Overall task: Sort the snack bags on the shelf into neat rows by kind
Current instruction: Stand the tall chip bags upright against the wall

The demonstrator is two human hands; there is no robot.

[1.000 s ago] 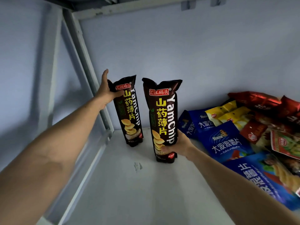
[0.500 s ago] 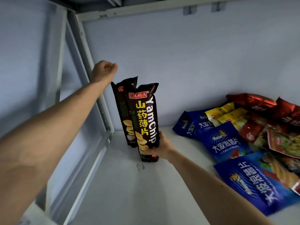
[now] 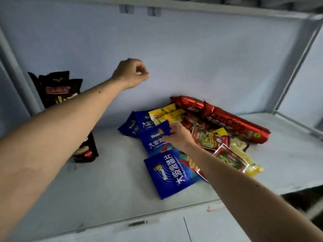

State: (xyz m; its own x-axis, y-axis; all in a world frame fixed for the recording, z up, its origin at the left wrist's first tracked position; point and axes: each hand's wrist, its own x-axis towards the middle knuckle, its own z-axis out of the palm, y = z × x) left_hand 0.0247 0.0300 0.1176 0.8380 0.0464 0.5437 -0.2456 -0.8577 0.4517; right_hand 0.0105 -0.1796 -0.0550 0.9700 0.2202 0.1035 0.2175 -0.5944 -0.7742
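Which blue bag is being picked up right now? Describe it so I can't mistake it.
Start at the mixed snack pile right of centre on the shelf. Along its left edge lie several blue bags. The one meant is the middle blue bag, the only one whose top corner the right hand pinches.

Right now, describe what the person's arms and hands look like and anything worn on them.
Both arms are bare up to the frame edge: no sleeves, gloves, watch or rings visible. The left hand and right hand are bare too. A few small dark spots dot both forearms.
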